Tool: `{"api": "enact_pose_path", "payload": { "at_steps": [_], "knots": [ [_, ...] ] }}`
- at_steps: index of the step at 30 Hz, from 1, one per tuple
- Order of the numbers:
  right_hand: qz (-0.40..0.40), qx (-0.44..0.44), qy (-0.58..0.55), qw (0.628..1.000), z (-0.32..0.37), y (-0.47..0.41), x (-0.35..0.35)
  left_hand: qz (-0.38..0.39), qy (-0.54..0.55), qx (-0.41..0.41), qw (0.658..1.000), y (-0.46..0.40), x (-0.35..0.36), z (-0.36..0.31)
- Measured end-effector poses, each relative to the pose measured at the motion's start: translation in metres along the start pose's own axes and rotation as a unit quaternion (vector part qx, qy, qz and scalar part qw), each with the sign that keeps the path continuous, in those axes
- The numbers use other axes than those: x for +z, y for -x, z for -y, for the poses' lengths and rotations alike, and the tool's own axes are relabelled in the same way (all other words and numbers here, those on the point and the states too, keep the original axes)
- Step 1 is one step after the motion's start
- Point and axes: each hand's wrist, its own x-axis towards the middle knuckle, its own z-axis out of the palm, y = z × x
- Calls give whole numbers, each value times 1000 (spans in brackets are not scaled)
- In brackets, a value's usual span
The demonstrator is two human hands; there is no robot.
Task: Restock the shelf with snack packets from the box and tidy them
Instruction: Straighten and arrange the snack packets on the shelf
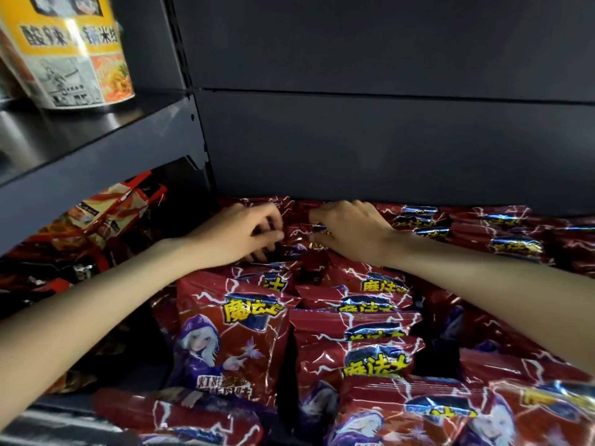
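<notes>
Red snack packets (231, 346) crowd the front edge of the shelf (96, 162), several standing upright with printed faces forward, others slumped flat with long axes running left to right. Rows behind them lean back in overlapping files towards the rear panel (386, 149), their top seams uppermost.

Both hands are at the back of the shelf, close together near the middle. The left hand (244, 230) has its fingers curled down into the packets; it appears to pinch a top edge, though the exact hold is hidden. The right hand (351, 226) is likewise curled over a packet (299, 233) in the rear row, thumb underneath. Judged purpose: straightening the rear files so that they stand and face forward.

A different red-and-orange product (109, 214) fills the neighbouring bay at the left edge. A noodle tub (74, 56) stands on the shelf above. No box is in view.
</notes>
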Motion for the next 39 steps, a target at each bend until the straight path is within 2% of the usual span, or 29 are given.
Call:
{"api": "enact_pose_path", "payload": {
  "at_steps": [2, 5, 8, 10, 12, 14, 16, 18, 19, 21, 24, 29, 31, 34, 39],
  "knots": [
    [3, 4, 4, 1000, 0, 0, 0, -12, -22, -25, 999, -10, 3, -1],
    [29, 15, -15, 999, -1, 3, -2, -18, -126, 14, 992, -18, 11, -3],
    [76, 32, -51, 995, -5, 8, -7, -24, -179, 22, 983, -22, 15, -6],
    [99, 26, 5, 995, -3, 9, -10, -21, -209, 19, 978, -24, 15, -7],
    [94, 3, 99, 991, 0, 8, -9, -21, -269, 13, 963, -26, 15, -9],
    [89, -3, 145, 985, 1, 7, -8, -26, -298, 17, 954, -27, 15, -9],
    [92, 5, 152, 984, 1, 6, -6, -30, -263, 31, 964, -26, 12, -6],
    [102, 14, 134, 986, 0, 5, -5, -44, -149, 30, 987, -23, 8, 1],
    [111, 20, 107, 988, -2, 5, -5, -52, -94, 26, 994, -23, 7, 4],
    [126, 51, 13, 991, -10, 7, -9, -54, -57, 25, 997, -26, 6, 7],
    [108, 94, -83, 986, -26, 10, -16, -56, -87, 24, 994, -32, 10, 5],
    [51, 80, -7, 995, -27, 16, -3, -64, -188, 41, 979, -39, 15, 1],
    [35, 53, -2, 998, -27, 19, -4, -48, -188, 41, 980, -39, 12, -1],
    [14, 25, -53, 998, -39, 25, -18, -25, -170, 33, 985, -39, 2, -6],
    [-82, 60, -85, 991, -72, 50, -43, -60, -132, 52, 988, -44, -13, -30]
  ]
}}
